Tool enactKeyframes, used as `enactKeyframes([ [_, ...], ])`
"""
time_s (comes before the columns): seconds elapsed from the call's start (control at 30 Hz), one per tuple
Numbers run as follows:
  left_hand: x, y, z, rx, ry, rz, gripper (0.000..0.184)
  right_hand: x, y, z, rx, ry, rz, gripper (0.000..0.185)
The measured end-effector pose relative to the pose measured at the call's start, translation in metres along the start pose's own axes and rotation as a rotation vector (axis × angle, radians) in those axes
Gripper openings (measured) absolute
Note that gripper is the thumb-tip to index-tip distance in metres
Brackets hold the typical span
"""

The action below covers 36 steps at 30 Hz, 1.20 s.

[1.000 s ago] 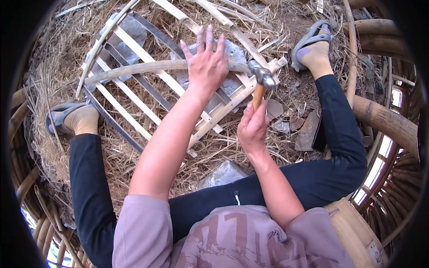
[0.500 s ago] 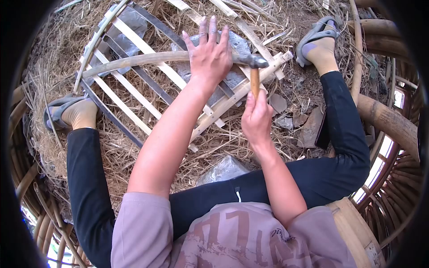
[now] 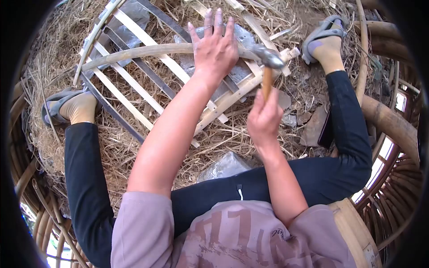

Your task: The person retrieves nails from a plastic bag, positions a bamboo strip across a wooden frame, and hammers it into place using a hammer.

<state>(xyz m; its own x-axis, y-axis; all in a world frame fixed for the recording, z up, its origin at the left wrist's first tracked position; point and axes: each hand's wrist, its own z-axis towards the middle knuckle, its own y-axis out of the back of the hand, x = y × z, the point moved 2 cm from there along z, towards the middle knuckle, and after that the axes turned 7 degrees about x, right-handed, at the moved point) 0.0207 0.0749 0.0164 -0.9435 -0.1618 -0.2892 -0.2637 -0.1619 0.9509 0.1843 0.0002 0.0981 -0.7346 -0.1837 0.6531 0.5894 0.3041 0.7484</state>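
My left hand [image 3: 216, 53] lies palm down with fingers spread, pressing on a curved wooden strip [image 3: 147, 50]. That strip crosses over a fan-shaped frame of pale and dark slats [image 3: 136, 87], whose straight bottom rail [image 3: 230, 102] slants up to the right. In my right hand [image 3: 265, 117] is a hammer [image 3: 267, 82], gripped by its wooden handle. The metal head is a bit blurred and appears over the right end of the strip, near the rail's upper corner. Whether it touches the wood I cannot tell.
Straw and wood shavings [image 3: 223, 143] cover the ground. A grey plastic-like lump [image 3: 225, 167] lies before my lap, and flat stone pieces [image 3: 315, 127] sit at right. My sandalled feet flank the frame. Thick bamboo poles [image 3: 389, 118] curve along the right side.
The hammer and my right hand have shifted right and slightly upward. My left hand remains on the curved strip. The whole view has shifted a little.
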Motion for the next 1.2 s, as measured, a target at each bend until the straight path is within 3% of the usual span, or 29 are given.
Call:
enactKeyframes([
  [0.13,0.001,-0.003,0.001,-0.083,0.005,-0.037,0.052,-0.002,0.003,0.001,-0.077,0.116,-0.021,0.011],
  [0.17,0.0,-0.002,0.001,-0.091,0.0,-0.039,0.053,-0.006,0.0,0.004,0.088,-0.055,-0.077,0.013],
  [0.4,-0.004,0.021,-0.001,-0.046,0.011,-0.08,0.061,0.002,0.002,-0.001,-0.2,0.184,-0.021,0.019],
  [0.43,-0.006,0.026,0.0,-0.074,0.012,-0.132,0.058,0.0,0.001,0.006,0.057,-0.014,-0.121,0.022],
  [0.57,-0.002,0.02,0.0,-0.089,0.015,-0.121,0.059,0.005,0.005,-0.003,-0.178,0.129,0.024,0.021],
  [0.67,-0.004,0.024,0.0,-0.089,0.004,-0.127,0.059,0.0,0.001,-0.001,-0.023,-0.019,-0.028,0.023],
  [0.7,-0.004,0.023,0.001,-0.108,0.009,-0.129,0.059,-0.009,-0.002,0.008,0.107,-0.027,-0.195,0.025],
  [0.8,-0.002,0.019,0.005,-0.114,0.018,-0.139,0.058,-0.002,0.0,-0.003,-0.164,0.154,0.014,0.027],
  [0.93,-0.004,0.019,0.001,-0.088,0.023,-0.122,0.059,-0.017,-0.012,-0.014,-0.277,0.159,0.411,0.031],
  [1.1,-0.004,0.013,0.001,-0.077,0.026,-0.118,0.059,-0.023,-0.011,-0.01,-0.269,0.056,0.354,0.024],
  [1.2,-0.005,0.011,0.001,-0.069,0.027,-0.097,0.059,-0.022,-0.013,0.001,0.125,-0.111,-0.103,0.024],
])
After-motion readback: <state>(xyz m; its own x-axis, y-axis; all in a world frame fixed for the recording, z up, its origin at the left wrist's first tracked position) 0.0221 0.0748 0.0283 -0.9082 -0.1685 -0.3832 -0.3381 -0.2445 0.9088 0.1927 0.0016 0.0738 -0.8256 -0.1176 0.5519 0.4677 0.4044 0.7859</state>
